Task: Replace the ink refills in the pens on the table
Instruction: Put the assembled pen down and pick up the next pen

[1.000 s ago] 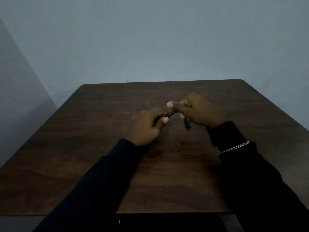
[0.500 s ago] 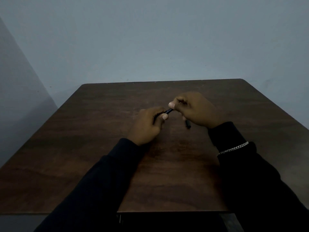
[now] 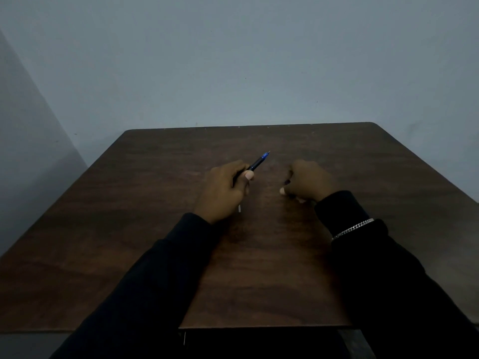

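A dark pen with a blue tip sticks out up and to the right from my left hand, which is closed around its barrel over the middle of the brown table. A thin pale end shows below that hand. My right hand rests to the right, apart from the pen, with its fingers curled around a small dark piece that is mostly hidden.
The table's far edge meets a grey-blue wall. Dark sleeves cover both forearms, and a silver bracelet sits on the right wrist. The table's near edge runs just below my arms.
My hands have separated. The right hand left the pen's tip and moved right and down; the blue tip is now exposed, with the pen held only by my left hand.
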A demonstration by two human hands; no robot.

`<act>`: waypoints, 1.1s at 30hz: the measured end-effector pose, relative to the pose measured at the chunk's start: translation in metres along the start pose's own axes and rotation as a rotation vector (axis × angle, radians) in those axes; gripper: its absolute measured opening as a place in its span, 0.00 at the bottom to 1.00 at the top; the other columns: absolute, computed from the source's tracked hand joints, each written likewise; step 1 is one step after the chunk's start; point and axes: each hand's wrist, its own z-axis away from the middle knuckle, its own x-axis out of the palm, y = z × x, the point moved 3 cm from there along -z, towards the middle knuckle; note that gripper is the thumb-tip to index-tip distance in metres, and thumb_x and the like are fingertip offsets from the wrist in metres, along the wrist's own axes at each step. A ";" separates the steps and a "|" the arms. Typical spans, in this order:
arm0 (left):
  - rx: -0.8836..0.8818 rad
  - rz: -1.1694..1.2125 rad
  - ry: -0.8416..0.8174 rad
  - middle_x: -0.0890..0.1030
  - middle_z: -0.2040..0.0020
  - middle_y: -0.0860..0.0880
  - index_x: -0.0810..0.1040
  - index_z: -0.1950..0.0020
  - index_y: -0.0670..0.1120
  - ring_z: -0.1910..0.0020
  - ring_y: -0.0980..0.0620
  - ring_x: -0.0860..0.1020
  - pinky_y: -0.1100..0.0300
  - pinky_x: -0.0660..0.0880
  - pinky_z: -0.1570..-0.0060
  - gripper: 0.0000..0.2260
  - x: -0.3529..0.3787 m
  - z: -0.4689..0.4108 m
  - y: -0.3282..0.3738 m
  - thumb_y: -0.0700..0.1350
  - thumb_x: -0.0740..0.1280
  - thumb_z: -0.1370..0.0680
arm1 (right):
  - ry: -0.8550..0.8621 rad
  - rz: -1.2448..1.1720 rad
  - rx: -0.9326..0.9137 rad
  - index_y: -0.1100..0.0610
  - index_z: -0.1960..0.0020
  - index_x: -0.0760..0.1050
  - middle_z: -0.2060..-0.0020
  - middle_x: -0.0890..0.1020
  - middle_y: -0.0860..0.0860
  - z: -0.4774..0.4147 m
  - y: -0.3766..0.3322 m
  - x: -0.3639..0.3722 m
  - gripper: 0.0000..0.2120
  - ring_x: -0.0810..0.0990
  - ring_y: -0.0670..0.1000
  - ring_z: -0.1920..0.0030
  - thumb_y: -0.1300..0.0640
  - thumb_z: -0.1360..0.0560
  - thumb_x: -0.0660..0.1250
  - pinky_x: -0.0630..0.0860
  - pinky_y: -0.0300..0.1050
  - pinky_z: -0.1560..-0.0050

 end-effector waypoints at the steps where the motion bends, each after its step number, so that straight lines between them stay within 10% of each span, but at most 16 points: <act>1: -0.005 0.002 -0.003 0.81 0.66 0.50 0.81 0.56 0.44 0.66 0.53 0.79 0.58 0.73 0.62 0.14 0.000 0.000 0.000 0.48 0.63 0.15 | -0.012 -0.012 0.006 0.57 0.50 0.72 0.54 0.80 0.55 0.000 -0.001 0.000 0.10 0.83 0.51 0.63 0.56 0.23 0.73 0.82 0.45 0.61; 7: -0.015 0.005 -0.012 0.81 0.67 0.52 0.80 0.56 0.45 0.67 0.57 0.77 0.65 0.70 0.66 0.14 0.001 0.001 0.002 0.49 0.63 0.15 | 0.008 -0.217 -0.022 0.58 0.53 0.77 0.59 0.85 0.57 0.001 -0.001 0.000 0.04 0.84 0.46 0.73 0.63 0.25 0.72 0.81 0.39 0.70; 13: -0.035 0.003 -0.030 0.81 0.66 0.53 0.81 0.54 0.45 0.66 0.59 0.77 0.70 0.69 0.66 0.12 0.000 0.001 0.004 0.48 0.63 0.15 | 0.223 -1.121 -0.254 0.63 0.47 0.78 0.56 0.85 0.62 0.007 -0.005 -0.017 0.06 0.89 0.56 0.62 0.67 0.23 0.71 0.84 0.44 0.61; 33: -0.011 -0.040 -0.155 0.82 0.63 0.46 0.81 0.54 0.43 0.62 0.46 0.79 0.46 0.76 0.58 0.11 0.000 0.006 0.015 0.45 0.64 0.15 | 0.389 -0.797 -0.397 0.68 0.51 0.81 0.62 0.84 0.62 0.010 -0.010 -0.021 0.09 0.84 0.50 0.66 0.61 0.23 0.74 0.81 0.40 0.70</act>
